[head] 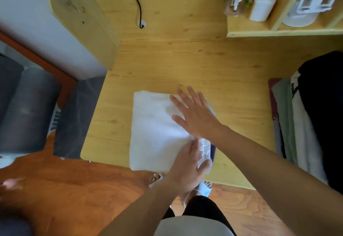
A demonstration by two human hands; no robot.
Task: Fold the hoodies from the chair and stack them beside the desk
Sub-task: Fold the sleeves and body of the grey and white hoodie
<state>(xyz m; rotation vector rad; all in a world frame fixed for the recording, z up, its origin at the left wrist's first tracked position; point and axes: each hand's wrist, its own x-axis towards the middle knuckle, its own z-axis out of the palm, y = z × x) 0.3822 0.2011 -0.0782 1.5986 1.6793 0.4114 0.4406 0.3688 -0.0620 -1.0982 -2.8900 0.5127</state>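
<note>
A white hoodie point(154, 130) lies folded into a rectangle near the front edge of the wooden desk point(185, 59). My right hand point(194, 113) lies flat on its far right part, fingers spread and straight. My left hand point(187, 163) rests on the near right corner, with its thumb against a crumpled white fold that has a dark edge under it. Several more garments point(300, 124), pale green, white and black, hang over a chair at the right edge of the view.
A black cable point(137, 3) runs into a hole at the back of the desk. A shelf point(278, 29) at the back right holds a figurine, a white bottle and a white device. Grey cushions point(27, 109) sit left on the wooden floor.
</note>
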